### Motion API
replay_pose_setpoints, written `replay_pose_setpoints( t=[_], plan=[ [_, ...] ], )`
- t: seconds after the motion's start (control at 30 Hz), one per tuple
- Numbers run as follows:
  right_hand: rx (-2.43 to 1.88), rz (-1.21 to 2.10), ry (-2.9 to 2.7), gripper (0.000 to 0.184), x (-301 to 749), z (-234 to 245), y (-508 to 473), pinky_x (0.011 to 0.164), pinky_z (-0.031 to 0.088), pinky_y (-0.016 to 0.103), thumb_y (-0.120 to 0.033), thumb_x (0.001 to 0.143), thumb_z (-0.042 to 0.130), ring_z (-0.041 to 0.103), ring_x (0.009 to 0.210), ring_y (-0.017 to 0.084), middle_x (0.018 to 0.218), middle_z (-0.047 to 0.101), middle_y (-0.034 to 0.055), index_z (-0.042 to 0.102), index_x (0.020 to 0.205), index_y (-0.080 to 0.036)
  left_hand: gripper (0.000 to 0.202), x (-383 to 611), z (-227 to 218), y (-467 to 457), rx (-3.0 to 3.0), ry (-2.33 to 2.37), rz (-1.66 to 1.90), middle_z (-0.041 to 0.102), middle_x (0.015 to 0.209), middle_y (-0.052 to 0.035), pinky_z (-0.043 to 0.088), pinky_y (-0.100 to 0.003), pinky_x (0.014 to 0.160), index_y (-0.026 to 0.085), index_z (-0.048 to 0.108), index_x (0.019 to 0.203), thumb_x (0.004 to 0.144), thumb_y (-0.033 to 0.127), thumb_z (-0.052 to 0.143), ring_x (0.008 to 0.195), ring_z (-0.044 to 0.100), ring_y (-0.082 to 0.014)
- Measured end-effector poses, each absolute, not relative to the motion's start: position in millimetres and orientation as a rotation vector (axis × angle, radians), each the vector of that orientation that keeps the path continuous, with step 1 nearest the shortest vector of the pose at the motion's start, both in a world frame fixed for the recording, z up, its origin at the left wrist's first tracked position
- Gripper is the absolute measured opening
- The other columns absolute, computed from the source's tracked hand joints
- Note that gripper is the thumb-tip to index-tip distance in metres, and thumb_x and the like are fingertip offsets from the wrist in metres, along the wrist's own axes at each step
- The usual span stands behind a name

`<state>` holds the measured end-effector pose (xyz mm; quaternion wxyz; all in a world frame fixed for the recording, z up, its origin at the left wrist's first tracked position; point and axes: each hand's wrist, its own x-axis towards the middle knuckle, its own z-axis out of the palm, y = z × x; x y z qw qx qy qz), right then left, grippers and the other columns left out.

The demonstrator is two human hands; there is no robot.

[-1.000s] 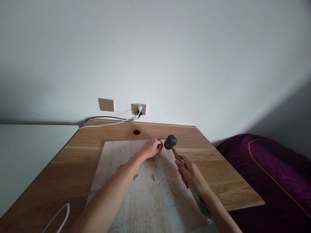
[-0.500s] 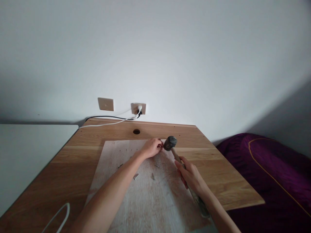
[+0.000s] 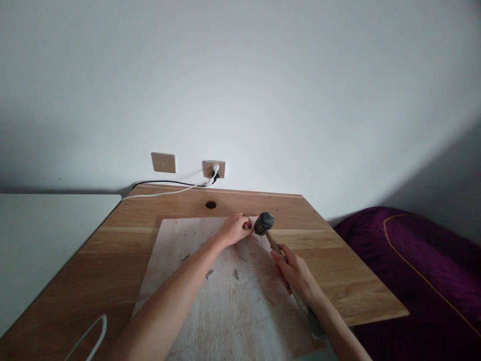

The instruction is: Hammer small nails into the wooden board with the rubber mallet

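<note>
My right hand [image 3: 295, 273] is closed around the wooden handle of a hammer [image 3: 264, 223], whose dark head hovers just right of my left fingertips. My left hand [image 3: 235, 229] rests on the far part of a pale plywood board [image 3: 225, 301], fingers pinched together on something too small to make out, likely a nail. Several loose nails [image 3: 210, 274] lie on the board between my forearms. Small holes dot the board's far left part.
The board lies on a wooden desk [image 3: 112, 250] with a cable hole [image 3: 211, 204]. Wall sockets [image 3: 214, 169] with plugged cables sit behind it. A white cable loop [image 3: 92, 333] lies near left. A white surface [image 3: 37, 235] is left, a purple cushion [image 3: 421, 260] right.
The hammer head has shifted only slightly beside my left fingertips, dipping and lifting a little. My left hand stays pinched in the same spot.
</note>
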<state>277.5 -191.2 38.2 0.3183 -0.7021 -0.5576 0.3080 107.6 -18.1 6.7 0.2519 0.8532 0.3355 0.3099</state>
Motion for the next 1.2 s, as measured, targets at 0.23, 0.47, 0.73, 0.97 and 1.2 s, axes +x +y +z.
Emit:
replay_pose_setpoints(
  t=[0.23,0.47,0.73,0.97,1.2],
  plan=[
    [-1.846,0.783,-1.493,0.043,279,39,-192,0.034,0.036,0.022,-0.058,0.093,0.04,0.048,0.032,0.013,0.048,0.048,-0.0097,0.057,0.103,-0.019,0.013,108,8,-19,2.31,0.91,0.846,0.064,0.078,-0.0017,0.04,-0.025,0.066,0.017,0.072,0.073,0.081,0.023,0.079,0.07,0.06,-0.015],
    [-1.86,0.788,-1.488,0.043,279,37,-189,0.035,0.035,0.022,-0.058,0.093,0.04,0.049,0.032,0.013,0.048,0.049,-0.0093,0.056,0.103,-0.02,0.006,107,9,-20,2.343,0.911,0.827,0.067,0.082,-0.002,0.043,-0.025,0.068,0.017,0.073,0.077,0.081,0.017,0.078,0.074,0.063,-0.0157],
    [-1.855,0.781,-1.476,0.04,278,39,-190,0.034,0.034,0.022,-0.059,0.093,0.041,0.047,0.032,0.012,0.048,0.048,-0.0096,0.055,0.097,-0.021,0.005,108,12,-22,2.381,0.912,0.763,0.071,0.088,-0.0044,0.048,-0.026,0.075,0.018,0.074,0.082,0.085,0.015,0.072,0.081,0.068,-0.0182],
    [-1.832,0.849,-1.435,0.042,277,43,-191,0.031,0.036,0.021,-0.059,0.093,0.043,0.047,0.032,0.012,0.049,0.046,-0.0109,0.055,0.105,-0.02,0.008,108,11,-20,2.389,0.895,0.734,0.075,0.096,-0.0067,0.05,-0.029,0.082,0.019,0.076,0.087,0.085,0.015,0.07,0.089,0.07,-0.0215],
    [-1.769,0.886,-1.395,0.042,272,56,-191,0.028,0.035,0.018,-0.057,0.094,0.047,0.045,0.034,0.009,0.058,0.046,-0.0107,0.056,0.111,-0.02,0.007,108,11,-18,2.293,0.875,0.702,0.074,0.09,-0.0058,0.049,-0.027,0.076,0.016,0.076,0.088,0.083,0.018,0.071,0.081,0.068,-0.0189]
  ],
)
